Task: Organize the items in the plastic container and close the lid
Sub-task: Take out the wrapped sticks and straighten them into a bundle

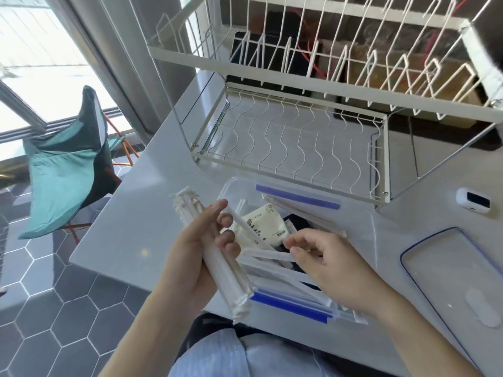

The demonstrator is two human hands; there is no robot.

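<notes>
While one left hand (196,248) grips a bundle of wrapped straws (217,265), one right hand (326,257) pinches one straw (266,253).

Open clear container (356,221) with blue clips holds white wrapped sticks (272,255); its lid (446,270) lies right.

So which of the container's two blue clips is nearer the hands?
The near-side blue clip, just under the left hand's bundle; the other clip lies on the far rim by the rack.
</notes>
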